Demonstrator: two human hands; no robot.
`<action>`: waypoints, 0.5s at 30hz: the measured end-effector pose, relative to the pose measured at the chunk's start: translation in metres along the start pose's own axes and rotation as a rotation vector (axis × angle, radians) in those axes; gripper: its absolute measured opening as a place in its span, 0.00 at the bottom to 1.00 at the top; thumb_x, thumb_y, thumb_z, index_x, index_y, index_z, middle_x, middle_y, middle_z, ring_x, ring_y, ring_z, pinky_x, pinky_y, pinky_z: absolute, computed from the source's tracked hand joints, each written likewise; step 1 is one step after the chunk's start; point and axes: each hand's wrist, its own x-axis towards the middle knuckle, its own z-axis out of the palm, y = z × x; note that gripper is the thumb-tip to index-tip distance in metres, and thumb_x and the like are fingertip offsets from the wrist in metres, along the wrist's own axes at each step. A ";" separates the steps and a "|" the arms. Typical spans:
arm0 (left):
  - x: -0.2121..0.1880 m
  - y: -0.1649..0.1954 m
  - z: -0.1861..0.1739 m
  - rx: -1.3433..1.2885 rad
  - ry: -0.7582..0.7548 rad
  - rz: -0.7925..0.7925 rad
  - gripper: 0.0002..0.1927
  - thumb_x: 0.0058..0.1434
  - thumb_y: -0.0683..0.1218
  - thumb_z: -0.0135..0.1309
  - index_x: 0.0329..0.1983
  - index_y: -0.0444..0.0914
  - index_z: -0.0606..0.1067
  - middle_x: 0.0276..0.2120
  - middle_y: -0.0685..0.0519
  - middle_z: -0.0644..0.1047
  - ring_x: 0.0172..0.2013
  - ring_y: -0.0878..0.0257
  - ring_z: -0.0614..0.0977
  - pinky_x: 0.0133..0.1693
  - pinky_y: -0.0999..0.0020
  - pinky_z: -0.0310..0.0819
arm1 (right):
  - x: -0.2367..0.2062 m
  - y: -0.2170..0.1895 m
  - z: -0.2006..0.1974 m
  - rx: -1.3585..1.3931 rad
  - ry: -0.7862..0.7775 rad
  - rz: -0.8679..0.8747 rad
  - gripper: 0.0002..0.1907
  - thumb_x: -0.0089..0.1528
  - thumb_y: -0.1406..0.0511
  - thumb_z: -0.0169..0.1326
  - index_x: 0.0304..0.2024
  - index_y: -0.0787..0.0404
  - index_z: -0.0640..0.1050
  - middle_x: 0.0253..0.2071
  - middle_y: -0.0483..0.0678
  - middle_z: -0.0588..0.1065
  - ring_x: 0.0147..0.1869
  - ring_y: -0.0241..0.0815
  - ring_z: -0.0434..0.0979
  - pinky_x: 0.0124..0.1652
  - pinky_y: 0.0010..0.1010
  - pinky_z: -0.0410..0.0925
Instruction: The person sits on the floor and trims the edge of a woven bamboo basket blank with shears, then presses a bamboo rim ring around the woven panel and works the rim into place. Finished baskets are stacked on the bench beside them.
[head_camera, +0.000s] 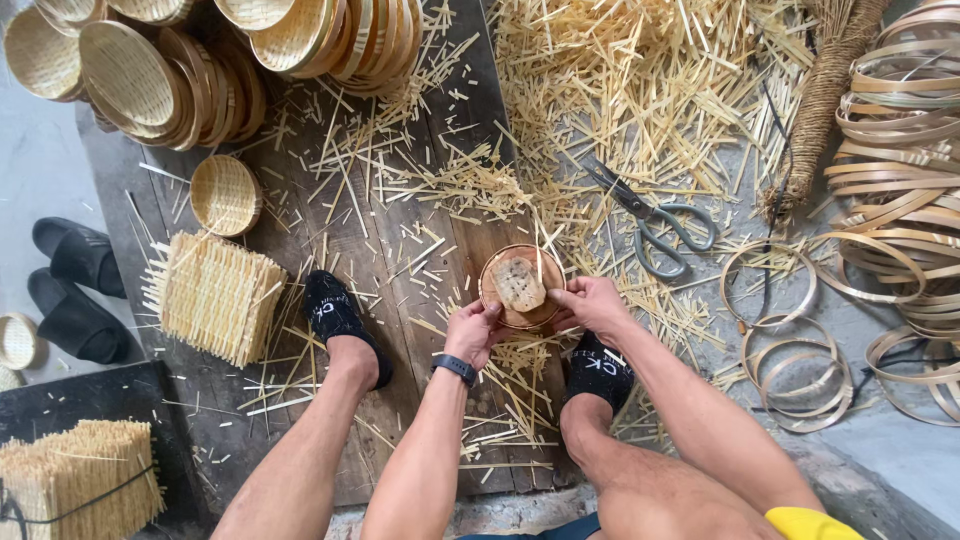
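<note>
My left hand (475, 332) and my right hand (590, 303) both grip a round brown wooden mould (520, 285) that stands on the plank floor between my two black-socked feet. A small piece of woven bamboo mat (518, 284) lies in the mould's hollow, pale against the dark wood. My thumbs rest on the mould's near rim. A black band sits on my left wrist (454, 367).
Grey scissors (650, 222) lie right of the mould among bamboo slivers. Bamboo hoops (790, 330) pile at the right. Stacked woven baskets (150, 80) fill the top left, one small basket (225, 194) apart. A stack of woven squares (215, 295) and black slippers (75, 290) lie left.
</note>
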 end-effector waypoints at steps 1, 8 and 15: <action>0.003 -0.003 0.001 0.030 0.044 0.002 0.10 0.67 0.40 0.52 0.49 0.31 0.78 0.38 0.49 0.82 0.35 0.61 0.84 0.34 0.62 0.85 | 0.002 0.000 0.002 -0.040 0.049 0.001 0.09 0.63 0.68 0.59 0.41 0.70 0.77 0.34 0.57 0.81 0.33 0.49 0.84 0.33 0.37 0.80; 0.004 0.001 0.018 0.119 0.190 0.061 0.10 0.66 0.41 0.53 0.45 0.33 0.80 0.37 0.48 0.83 0.32 0.59 0.84 0.35 0.58 0.85 | -0.001 0.001 0.015 -0.122 0.190 -0.022 0.10 0.63 0.68 0.58 0.39 0.73 0.77 0.32 0.59 0.81 0.34 0.52 0.85 0.31 0.38 0.77; -0.063 0.070 0.040 0.686 0.005 0.959 0.18 0.56 0.46 0.60 0.48 0.33 0.80 0.37 0.46 0.83 0.36 0.58 0.85 0.40 0.64 0.80 | -0.031 -0.028 0.022 -0.063 -0.057 -0.163 0.26 0.61 0.49 0.51 0.47 0.64 0.76 0.33 0.52 0.80 0.30 0.41 0.84 0.26 0.34 0.79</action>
